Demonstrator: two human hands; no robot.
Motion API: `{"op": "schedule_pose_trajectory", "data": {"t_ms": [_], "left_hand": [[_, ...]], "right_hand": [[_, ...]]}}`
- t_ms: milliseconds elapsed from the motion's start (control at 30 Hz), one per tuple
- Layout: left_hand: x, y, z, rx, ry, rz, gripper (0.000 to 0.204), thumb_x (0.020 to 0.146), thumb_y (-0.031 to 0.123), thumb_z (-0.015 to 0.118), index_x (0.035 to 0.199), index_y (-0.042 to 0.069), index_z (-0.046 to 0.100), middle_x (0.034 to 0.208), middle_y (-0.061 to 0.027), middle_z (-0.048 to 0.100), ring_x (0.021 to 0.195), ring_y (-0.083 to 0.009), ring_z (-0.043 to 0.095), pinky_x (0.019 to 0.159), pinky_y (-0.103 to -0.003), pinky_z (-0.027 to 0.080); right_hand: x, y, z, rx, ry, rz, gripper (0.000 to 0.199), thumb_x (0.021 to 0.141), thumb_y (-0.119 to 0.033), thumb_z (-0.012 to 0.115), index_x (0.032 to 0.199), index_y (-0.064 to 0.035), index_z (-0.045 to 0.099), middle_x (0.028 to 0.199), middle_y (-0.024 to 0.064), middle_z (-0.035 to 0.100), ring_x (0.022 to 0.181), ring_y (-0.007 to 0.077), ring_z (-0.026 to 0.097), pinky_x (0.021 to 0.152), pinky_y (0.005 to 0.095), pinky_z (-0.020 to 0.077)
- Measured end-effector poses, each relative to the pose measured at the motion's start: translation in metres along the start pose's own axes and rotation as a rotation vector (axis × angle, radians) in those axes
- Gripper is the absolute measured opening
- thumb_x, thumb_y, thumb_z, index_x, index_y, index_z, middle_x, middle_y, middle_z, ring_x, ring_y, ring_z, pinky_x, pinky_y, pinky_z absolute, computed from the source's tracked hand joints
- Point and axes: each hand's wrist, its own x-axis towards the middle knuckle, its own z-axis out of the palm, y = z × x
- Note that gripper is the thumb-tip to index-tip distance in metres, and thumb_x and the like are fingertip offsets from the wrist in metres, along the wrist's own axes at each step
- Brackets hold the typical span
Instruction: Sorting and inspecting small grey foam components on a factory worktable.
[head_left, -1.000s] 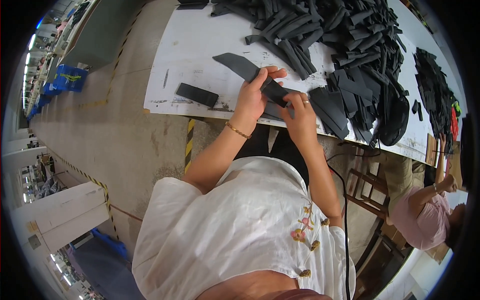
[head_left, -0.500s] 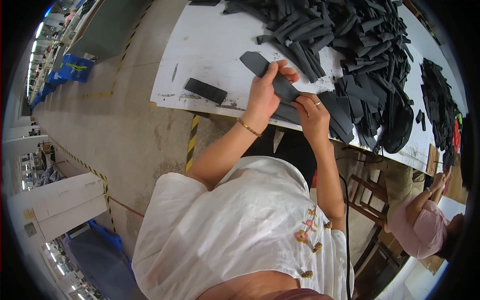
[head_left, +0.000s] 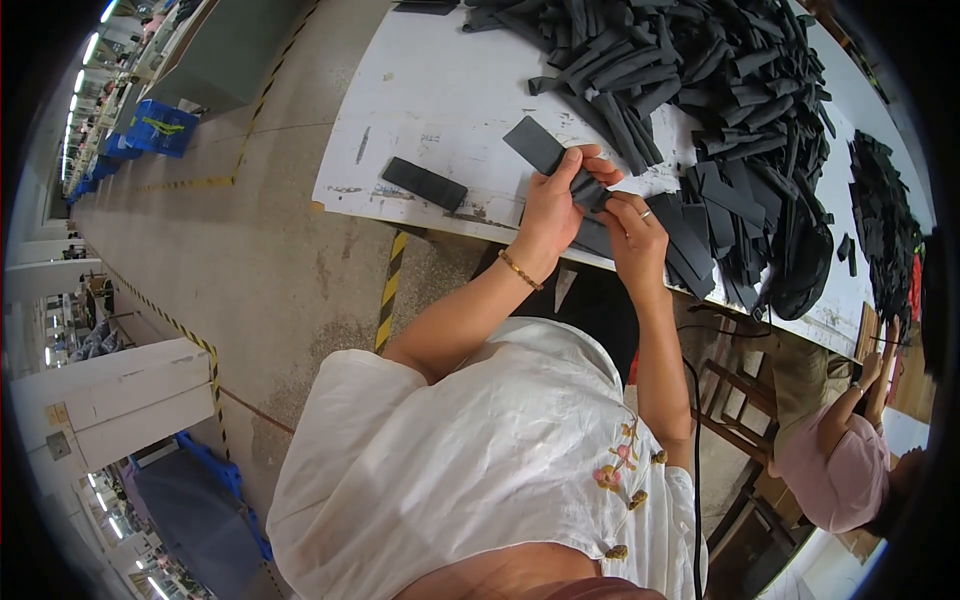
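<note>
Above the table's near edge, my left hand point(head_left: 555, 208) grips a dark grey fabric strip point(head_left: 532, 143), thumb on top. The strip's square-cut far end sticks out past the thumb, and its middle is bunched between my hands. At its near end, the fingertips of my right hand point(head_left: 640, 240) are pinched on the fabric; they partly hide it. Another dark piece point(head_left: 594, 238) lies on the table edge below my hands. To the left, a flat black rectangular piece point(head_left: 424, 184) rests alone on the white tabletop point(head_left: 400, 120).
A large heap of dark strips point(head_left: 620, 60) covers the far right of the table. Flat dark pieces point(head_left: 720, 205) and a rounded black item point(head_left: 803, 262) lie at right. A co-worker in pink point(head_left: 835, 465) is at far right. Blue crates point(head_left: 165, 128) stand on the left floor.
The strip has turned and bunched up between my hands; its outer end now looks square instead of angled. Both hands have shifted slightly right in the picture. The co-worker's arms have moved up.
</note>
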Motion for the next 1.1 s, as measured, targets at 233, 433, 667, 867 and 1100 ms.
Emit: {"op": "schedule_pose_trajectory", "data": {"t_ms": [233, 433, 667, 867, 1100], "left_hand": [[-0.001, 0.001, -0.001, 0.024, -0.004, 0.005, 0.031, 0.100, 0.028, 0.052, 0.107, -0.001, 0.060, 0.088, -0.0113, 0.067, 0.087, -0.0255, 0.067, 0.079, -0.038, 0.054], [0.005, -0.002, -0.004, 0.050, -0.041, 0.102, 0.034, 0.101, 0.029, 0.048, 0.112, -0.001, 0.058, 0.097, -0.0142, 0.066, 0.096, -0.0293, 0.066, 0.086, -0.040, 0.053], [0.011, 0.009, 0.003, -0.006, -0.140, 0.164, 0.035, 0.102, 0.028, 0.047, 0.115, -0.003, 0.054, 0.106, -0.0185, 0.065, 0.109, -0.0335, 0.061, 0.103, -0.045, 0.044], [-0.002, 0.020, 0.010, 0.031, -0.135, 0.126, 0.036, 0.100, 0.029, 0.051, 0.113, -0.004, 0.055, 0.103, -0.0202, 0.066, 0.104, -0.0340, 0.063, 0.095, -0.045, 0.050], [0.002, 0.043, -0.027, 0.016, 0.085, 0.147, 0.018, 0.093, 0.014, 0.063, 0.100, -0.003, 0.062, 0.096, -0.0188, 0.068, 0.091, -0.0333, 0.067, 0.084, -0.045, 0.056]], "right_hand": [[0.000, 0.001, 0.001, 0.029, -0.021, 0.018, 0.017, 0.077, 0.007, 0.068, 0.092, 0.0014, 0.062, 0.094, 0.0133, 0.065, 0.078, 0.0298, 0.065, 0.068, 0.0323, 0.0520], [-0.002, -0.009, 0.008, 0.405, 0.023, 0.438, 0.013, 0.082, -0.001, 0.070, 0.091, 0.0032, 0.061, 0.090, 0.0072, 0.064, 0.074, 0.0160, 0.061, 0.065, 0.0263, 0.0478], [-0.006, -0.011, 0.024, 0.574, 0.317, 0.540, 0.016, 0.088, -0.012, 0.070, 0.093, 0.0001, 0.060, 0.096, 0.0023, 0.058, 0.077, 0.0087, 0.054, 0.068, 0.0238, 0.0474], [0.008, -0.014, 0.012, 0.811, 0.202, 0.748, 0.012, 0.092, -0.012, 0.065, 0.091, -0.0011, 0.063, 0.087, -0.0002, 0.059, 0.074, 0.0088, 0.053, 0.068, 0.0270, 0.0480], [0.003, -0.035, -0.001, 0.046, 0.276, 0.046, 0.008, 0.081, 0.002, 0.071, 0.084, -0.0006, 0.064, 0.079, 0.0086, 0.062, 0.066, 0.0181, 0.058, 0.061, 0.0268, 0.0469]]}}
